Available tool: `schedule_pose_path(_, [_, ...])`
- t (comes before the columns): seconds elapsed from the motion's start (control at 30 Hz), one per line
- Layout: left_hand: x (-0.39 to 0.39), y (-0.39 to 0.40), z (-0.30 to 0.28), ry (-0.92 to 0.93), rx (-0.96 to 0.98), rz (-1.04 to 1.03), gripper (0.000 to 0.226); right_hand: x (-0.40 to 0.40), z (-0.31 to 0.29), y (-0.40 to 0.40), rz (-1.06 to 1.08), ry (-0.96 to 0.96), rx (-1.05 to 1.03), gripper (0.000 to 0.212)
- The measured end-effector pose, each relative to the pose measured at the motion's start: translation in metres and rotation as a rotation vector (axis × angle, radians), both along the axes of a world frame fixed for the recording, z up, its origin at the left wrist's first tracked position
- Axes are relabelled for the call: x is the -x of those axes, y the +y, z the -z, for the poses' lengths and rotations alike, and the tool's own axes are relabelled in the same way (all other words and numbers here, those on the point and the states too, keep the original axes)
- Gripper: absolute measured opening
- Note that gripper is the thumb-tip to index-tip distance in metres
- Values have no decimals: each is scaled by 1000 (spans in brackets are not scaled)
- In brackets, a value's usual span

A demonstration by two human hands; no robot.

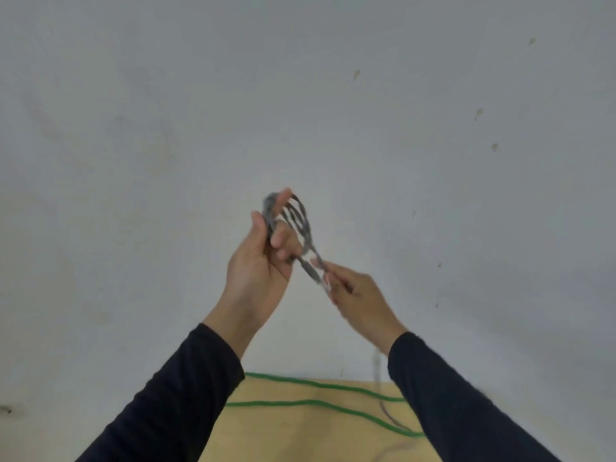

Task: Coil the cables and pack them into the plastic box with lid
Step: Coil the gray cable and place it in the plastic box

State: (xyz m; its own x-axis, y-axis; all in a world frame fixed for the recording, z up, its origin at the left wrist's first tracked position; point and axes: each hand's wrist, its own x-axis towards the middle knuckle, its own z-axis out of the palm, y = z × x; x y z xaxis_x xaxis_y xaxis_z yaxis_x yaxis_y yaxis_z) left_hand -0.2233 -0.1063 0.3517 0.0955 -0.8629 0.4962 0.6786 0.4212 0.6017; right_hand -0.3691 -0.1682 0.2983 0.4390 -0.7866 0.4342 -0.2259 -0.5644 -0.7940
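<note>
A grey cable [301, 216] is wound in several loops around the fingers of my left hand [263, 261], raised in front of the wall. My right hand [356, 295] pinches the same cable just below the coil, and the loose tail [378, 378] hangs blurred down to the table. A green cable [316, 385] lies in long curves on the wooden table [300, 435] below my arms. The plastic box and lid are out of view.
A pale grey wall [300, 95] with small marks fills most of the view. Only the table's far edge shows, between my dark sleeves.
</note>
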Motion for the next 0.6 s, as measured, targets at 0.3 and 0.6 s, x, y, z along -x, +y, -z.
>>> schedule_pose_path(0.3, [-24, -18, 49, -1021, -72, -692, 40, -9, -36, 30, -130, 204, 309, 14])
schedule_pose_path(0.6, [9, 17, 52, -596, -40, 24, 50, 22, -68, 1, -126, 23, 97, 13])
